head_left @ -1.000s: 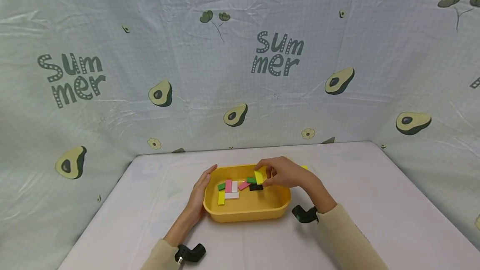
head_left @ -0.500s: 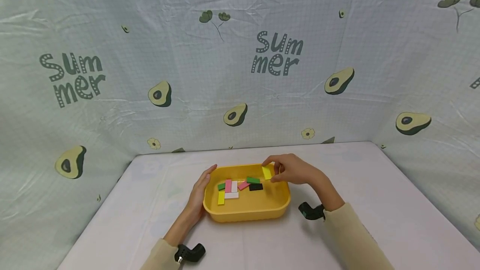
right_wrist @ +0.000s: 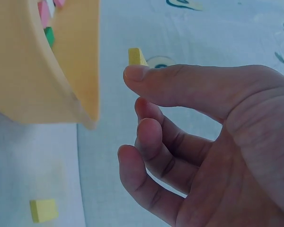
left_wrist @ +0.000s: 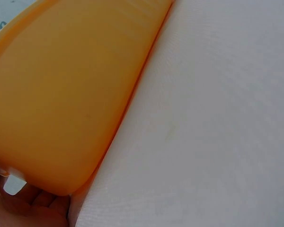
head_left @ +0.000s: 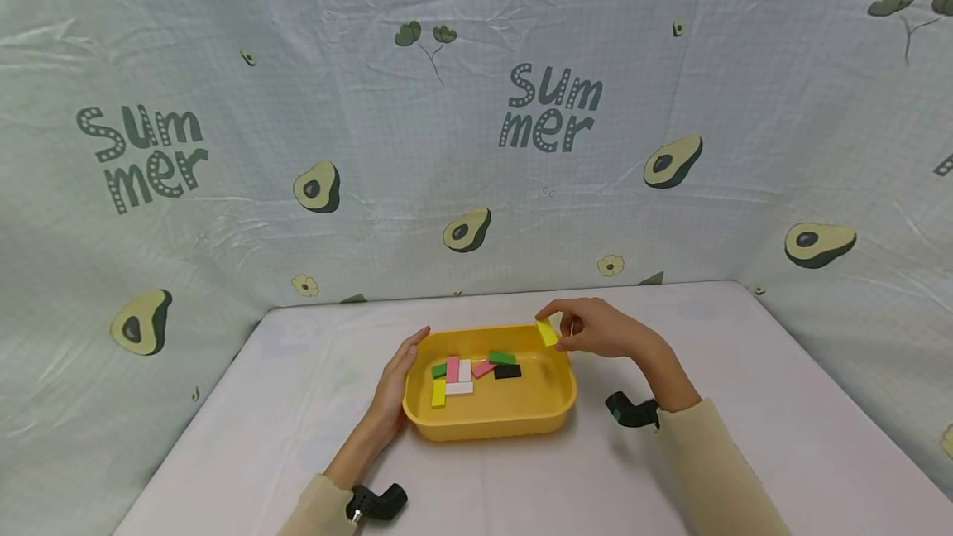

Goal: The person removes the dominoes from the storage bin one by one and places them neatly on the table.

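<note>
My right hand [head_left: 606, 329] pinches a yellow block [head_left: 547, 332] between thumb and fingers, over the right back corner of a yellow plastic bin [head_left: 491, 428]. In the right wrist view the block's end shows above the thumb, and the other fingers curl loosely beneath. My left hand [head_left: 393, 383] rests along the bin's left side with fingers stretched toward its back corner. The left wrist view has the bin's outer wall [left_wrist: 71, 104] large, with that hand's fingers against its end. Inside the bin lie several small blocks, among them a black block [head_left: 508, 371] and a pink block [head_left: 452, 369].
Another yellow block [right_wrist: 44, 210] lies on the table outside the bin; my right hand hides it in the head view. A white cover spreads over the table [head_left: 298, 404]. Behind it hangs a patterned sheet [head_left: 372, 147]. Each wrist wears a black camera [head_left: 631, 410].
My right hand has lifted the yellow block and carried it right and back, from above the black block to the bin's right back corner. My left hand and the bin have stayed put.
</note>
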Demonstrator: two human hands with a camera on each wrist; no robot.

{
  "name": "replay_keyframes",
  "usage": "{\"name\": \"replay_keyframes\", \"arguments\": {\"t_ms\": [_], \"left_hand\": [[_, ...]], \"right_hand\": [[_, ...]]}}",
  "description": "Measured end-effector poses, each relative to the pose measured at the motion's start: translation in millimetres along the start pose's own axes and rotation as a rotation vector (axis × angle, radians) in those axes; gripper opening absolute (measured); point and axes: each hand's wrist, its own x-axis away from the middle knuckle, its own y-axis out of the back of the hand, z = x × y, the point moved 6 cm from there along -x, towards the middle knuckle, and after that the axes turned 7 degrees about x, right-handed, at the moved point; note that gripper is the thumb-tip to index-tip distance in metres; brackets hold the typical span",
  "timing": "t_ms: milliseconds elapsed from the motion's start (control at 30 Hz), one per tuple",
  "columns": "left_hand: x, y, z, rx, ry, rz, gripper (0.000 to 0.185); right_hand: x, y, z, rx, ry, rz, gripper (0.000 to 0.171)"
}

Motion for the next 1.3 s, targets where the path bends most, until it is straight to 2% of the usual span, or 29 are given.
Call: {"name": "replay_keyframes", "arguments": {"t_ms": [267, 500, 1000, 1300], "left_hand": [[-1.3, 0.4, 0.9, 0.006, -0.002, 0.004, 0.053], [-2.1, 0.1, 0.1, 0.006, -0.011, 0.001, 0.053], [-3.5, 0.1, 1.4, 0.017, -0.012, 0.008, 0.052], [-1.9, 0.4, 1.2, 0.019, -0.005, -0.001, 0.052]], "right_hand": [[8, 13, -17, -0.034, -0.038, -0.024, 0.043], [14, 24, -33, -0.02, -0.068, -0.042, 0.043], [32, 35, -72, -0.05, -0.157, -0.06, 0.045], [38, 33, -94, -0.076, -0.224, -0.056, 0.047]]}}
